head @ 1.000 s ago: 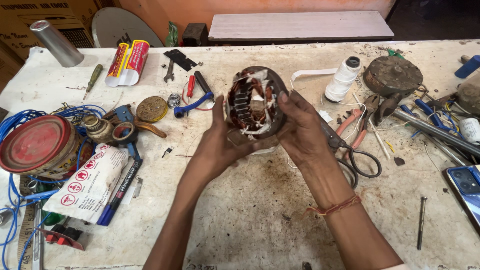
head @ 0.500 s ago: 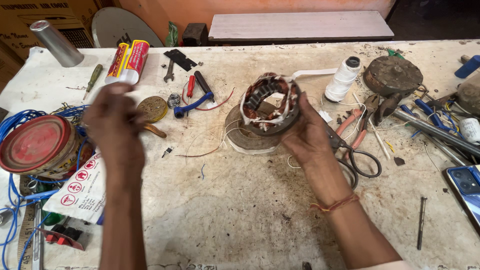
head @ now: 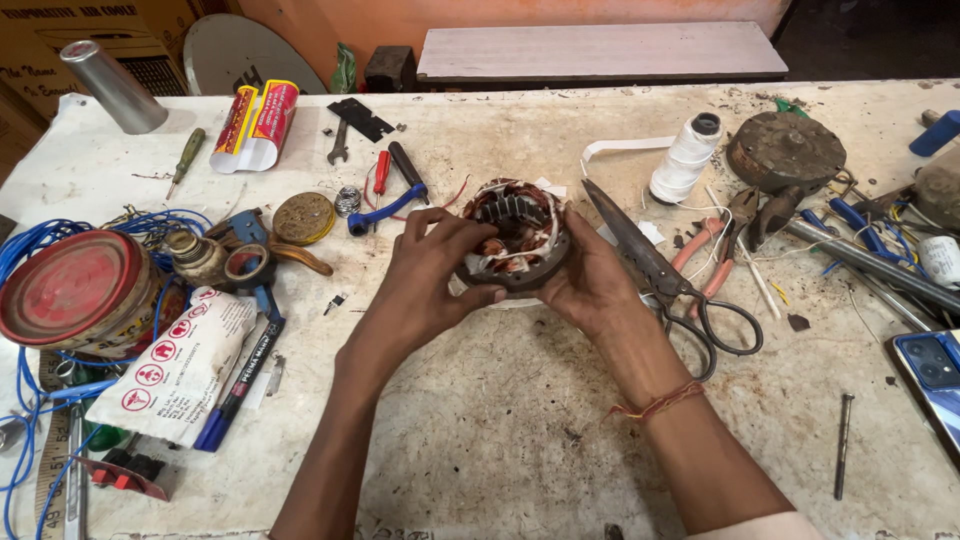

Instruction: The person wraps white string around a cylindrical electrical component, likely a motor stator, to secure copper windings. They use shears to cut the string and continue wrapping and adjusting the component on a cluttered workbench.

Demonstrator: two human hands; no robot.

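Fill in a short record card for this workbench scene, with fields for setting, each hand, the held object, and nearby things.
Setting: stained white worktable, cluttered with tools
Held object: round metal motor stator with copper windings, tilted, opening facing the camera
Left hand: grips the stator's left rim, fingers reaching over the windings
Right hand: cups the stator's right side
Right of hands: large black-handled scissors, white thread spool
Left of hands: red round tin lid, blue wire
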